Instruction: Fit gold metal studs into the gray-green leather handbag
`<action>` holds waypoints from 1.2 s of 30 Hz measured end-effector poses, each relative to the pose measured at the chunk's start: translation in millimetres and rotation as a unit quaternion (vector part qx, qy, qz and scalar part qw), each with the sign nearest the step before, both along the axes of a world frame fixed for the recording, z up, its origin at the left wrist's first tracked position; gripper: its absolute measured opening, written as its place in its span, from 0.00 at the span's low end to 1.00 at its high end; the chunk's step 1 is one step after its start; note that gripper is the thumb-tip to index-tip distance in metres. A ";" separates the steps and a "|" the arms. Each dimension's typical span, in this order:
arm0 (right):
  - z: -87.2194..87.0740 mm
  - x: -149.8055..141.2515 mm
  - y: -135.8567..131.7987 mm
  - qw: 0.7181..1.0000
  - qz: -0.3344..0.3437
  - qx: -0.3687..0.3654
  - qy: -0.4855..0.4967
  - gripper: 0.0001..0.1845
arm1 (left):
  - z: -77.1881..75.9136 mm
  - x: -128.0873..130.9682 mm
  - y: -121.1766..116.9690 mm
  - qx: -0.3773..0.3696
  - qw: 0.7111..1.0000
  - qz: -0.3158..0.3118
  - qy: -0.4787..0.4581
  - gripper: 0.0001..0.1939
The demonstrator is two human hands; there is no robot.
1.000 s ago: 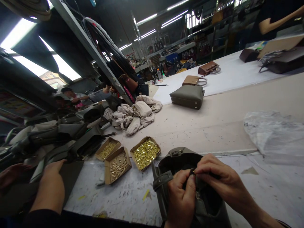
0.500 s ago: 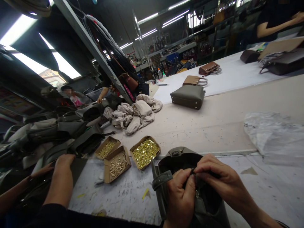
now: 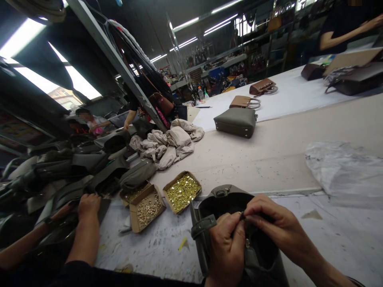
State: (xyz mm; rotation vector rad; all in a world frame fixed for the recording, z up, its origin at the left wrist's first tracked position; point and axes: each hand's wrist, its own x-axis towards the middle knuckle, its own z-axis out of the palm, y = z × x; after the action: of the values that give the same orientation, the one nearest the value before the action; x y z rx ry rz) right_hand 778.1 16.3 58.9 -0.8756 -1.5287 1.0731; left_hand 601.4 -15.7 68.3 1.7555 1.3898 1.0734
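A dark olive handbag (image 3: 271,261) stands open in front of me, its handle (image 3: 203,229) looped on the left side. My left hand (image 3: 227,243) is closed at the bag's opening, thumb and fingers pressed together. Against it, my right hand (image 3: 273,223) pinches with thumb and forefinger. A small dark piece (image 3: 241,215) shows between the fingertips of both hands; whether it belongs to the bag I cannot tell. Just below hangs a small metal fitting (image 3: 247,242). The fingers hide part of the bag's dark inside.
Cardboard trays hold gold-coloured studs (image 3: 183,192) and rose-gold ones (image 3: 149,209). At left, a co-worker's hands (image 3: 89,203) work among piled dark bags (image 3: 86,163). Crumpled beige cloth (image 3: 176,143), a finished olive bag (image 3: 235,122) and clear plastic (image 3: 344,171) lie beyond.
A dark olive bag now lies over the back cardboard tray, covering part of it. The co-worker's hands at left have shifted right. My own hands hold nearly the same pose.
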 end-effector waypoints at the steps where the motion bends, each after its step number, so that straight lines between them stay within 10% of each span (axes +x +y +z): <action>1: 0.8 0.2 0.2 1.000 0.002 -0.006 -0.004 0.04 | -0.7 0.2 -0.1 0.003 1.000 -0.001 0.005 0.12; 17: -0.5 -9.7 -8.5 0.989 -0.028 0.115 -0.087 0.09 | 0.7 1.4 -3.0 0.035 0.999 0.031 0.005 0.10; 28: 12.2 -37.3 9.5 0.998 -0.033 0.022 -0.054 0.10 | -22.4 -7.8 -4.5 -0.040 0.978 0.114 -0.171 0.15; 36: 2.0 -25.9 19.4 0.995 0.019 -0.009 -0.097 0.10 | 1.2 -16.1 -0.6 0.126 0.974 0.182 0.037 0.11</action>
State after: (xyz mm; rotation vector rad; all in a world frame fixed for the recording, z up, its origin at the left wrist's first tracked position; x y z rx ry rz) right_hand 752.3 35.7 60.9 -0.9901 -1.7038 1.0555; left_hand 585.2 -16.4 69.5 1.7695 1.7318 1.4470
